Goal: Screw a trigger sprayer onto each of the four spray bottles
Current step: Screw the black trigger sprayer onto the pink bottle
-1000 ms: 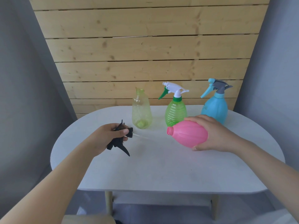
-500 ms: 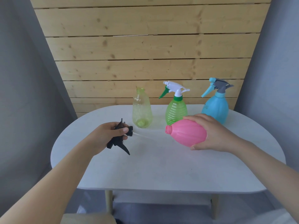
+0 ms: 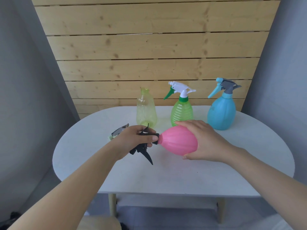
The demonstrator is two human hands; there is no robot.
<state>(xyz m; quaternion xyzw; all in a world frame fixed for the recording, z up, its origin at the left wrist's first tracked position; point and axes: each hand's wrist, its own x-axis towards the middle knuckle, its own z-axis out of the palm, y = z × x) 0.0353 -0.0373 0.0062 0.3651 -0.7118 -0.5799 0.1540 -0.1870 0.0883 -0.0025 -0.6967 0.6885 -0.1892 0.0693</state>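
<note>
My right hand [image 3: 205, 141] grips the pink bottle [image 3: 178, 141], held on its side above the table with its neck pointing left. My left hand [image 3: 132, 140] holds the black trigger sprayer [image 3: 143, 149], whose collar sits against the pink bottle's neck. At the back stand a yellow-green bottle [image 3: 146, 109] with an open neck, a green bottle [image 3: 181, 112] with a white and green sprayer on it, and a blue bottle [image 3: 221, 112] with a grey and blue sprayer on it. A loose grey and pale-green sprayer [image 3: 118, 132] lies on the table behind my left hand.
The white oval table [image 3: 166, 176] stands against a wooden plank wall [image 3: 149, 55], with grey walls on both sides. Its front edge runs just below my forearms, and a wooden seat corner [image 3: 99, 223] shows beneath.
My hands have come together: the black sprayer moved right and the pink bottle left, so the collar now meets the neck. The loose sprayer behind my left hand has come into sight.
</note>
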